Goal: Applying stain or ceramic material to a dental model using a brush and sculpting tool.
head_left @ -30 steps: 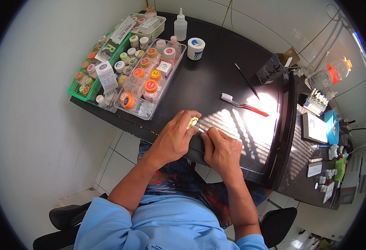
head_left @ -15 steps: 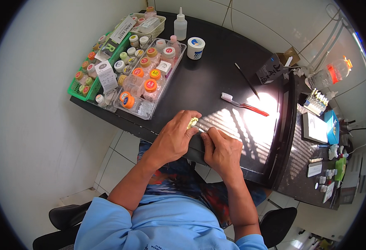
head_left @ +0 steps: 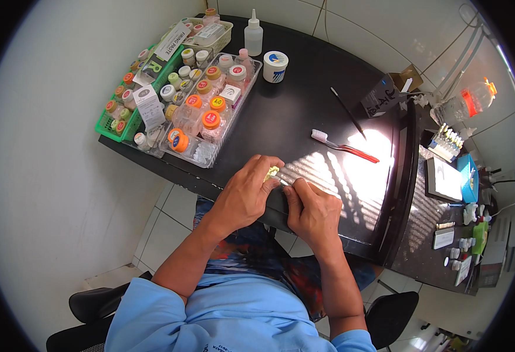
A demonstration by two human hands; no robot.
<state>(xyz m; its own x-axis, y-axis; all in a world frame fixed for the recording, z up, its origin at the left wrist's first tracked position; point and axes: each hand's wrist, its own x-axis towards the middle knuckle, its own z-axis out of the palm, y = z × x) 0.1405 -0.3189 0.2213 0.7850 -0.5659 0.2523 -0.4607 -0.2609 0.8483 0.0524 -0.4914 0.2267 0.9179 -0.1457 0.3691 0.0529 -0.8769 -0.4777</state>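
Head view: left hand (head_left: 247, 196) pinches a small yellowish piece (head_left: 271, 172) in its fingertips, at the near edge of the dark surface (head_left: 304, 111). Right hand (head_left: 313, 212) sits just right of it, grip pressed on a thin tool (head_left: 285, 182) whose tip points left toward the piece. Piece's long axis too small to tell.

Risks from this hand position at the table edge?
1. The left hand pinches a small yellowish piece right at the table edge; a slip likely drops it to the floor.
2. The right hand works a thin tool close to the left fingertips; it might poke them.
3. Sun glare beside the toothbrush may hide fine detail.
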